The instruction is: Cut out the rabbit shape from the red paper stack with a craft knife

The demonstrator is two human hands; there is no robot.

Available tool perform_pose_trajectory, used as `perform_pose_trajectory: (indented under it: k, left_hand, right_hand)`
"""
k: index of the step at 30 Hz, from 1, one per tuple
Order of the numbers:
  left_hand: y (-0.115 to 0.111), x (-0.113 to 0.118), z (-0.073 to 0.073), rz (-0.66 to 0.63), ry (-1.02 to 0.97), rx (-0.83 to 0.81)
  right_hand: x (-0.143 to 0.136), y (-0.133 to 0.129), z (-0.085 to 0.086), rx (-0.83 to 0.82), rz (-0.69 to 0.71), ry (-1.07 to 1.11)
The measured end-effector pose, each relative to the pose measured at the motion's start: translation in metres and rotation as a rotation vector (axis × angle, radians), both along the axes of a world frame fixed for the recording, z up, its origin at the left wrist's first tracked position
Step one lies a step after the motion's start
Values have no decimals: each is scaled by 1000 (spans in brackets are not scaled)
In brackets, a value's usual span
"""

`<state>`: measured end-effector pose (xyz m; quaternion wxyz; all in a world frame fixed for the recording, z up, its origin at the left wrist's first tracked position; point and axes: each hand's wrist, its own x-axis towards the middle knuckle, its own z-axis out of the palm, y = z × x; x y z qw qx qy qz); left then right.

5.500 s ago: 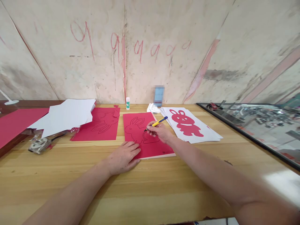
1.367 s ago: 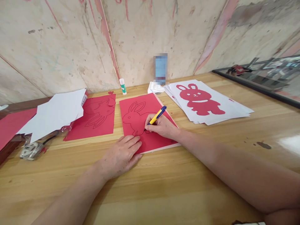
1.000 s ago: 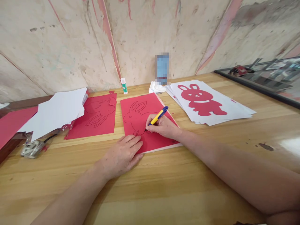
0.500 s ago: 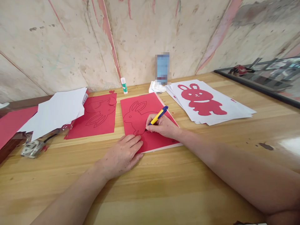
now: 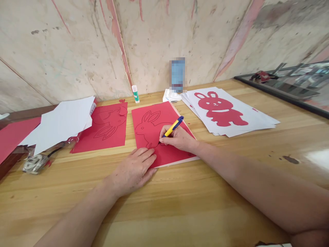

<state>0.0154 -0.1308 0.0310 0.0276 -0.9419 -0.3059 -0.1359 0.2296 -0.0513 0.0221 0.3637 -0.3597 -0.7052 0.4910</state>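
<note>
A red sheet of paper (image 5: 169, 156) with a rabbit drawn in dark outline lies on the wooden table, white paper showing beneath its edges. My left hand (image 5: 137, 168) lies flat over the sheet's lower left corner, fingers stretched out and holding no object. In my right hand (image 5: 177, 139) is a yellow-and-blue pen (image 5: 173, 127), pinched and tilted, its upper end leaning right. The pen's point meets the paper around the rabbit's front legs. My right hand hides part of the rabbit's body.
To the left are another red sheet with a rabbit outline (image 5: 117, 139), white papers (image 5: 64, 120) and a plastic-wrapped item (image 5: 36, 163). A glue stick (image 5: 135, 94) stands near the wall. At right lies a red paper rabbit (image 5: 216, 106) on white sheets (image 5: 262, 116).
Almost nothing differs. The whole view has shifted very slightly; both hands and the pen keep the same place on the red sheet.
</note>
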Motion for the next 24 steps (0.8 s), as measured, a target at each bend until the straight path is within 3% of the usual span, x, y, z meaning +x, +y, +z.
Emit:
perform_pose_trajectory:
  k: [24]
  left_hand:
    - [0, 1, 2, 4, 13, -5]
  right_hand:
    - [1, 0, 1, 13, 46, -20]
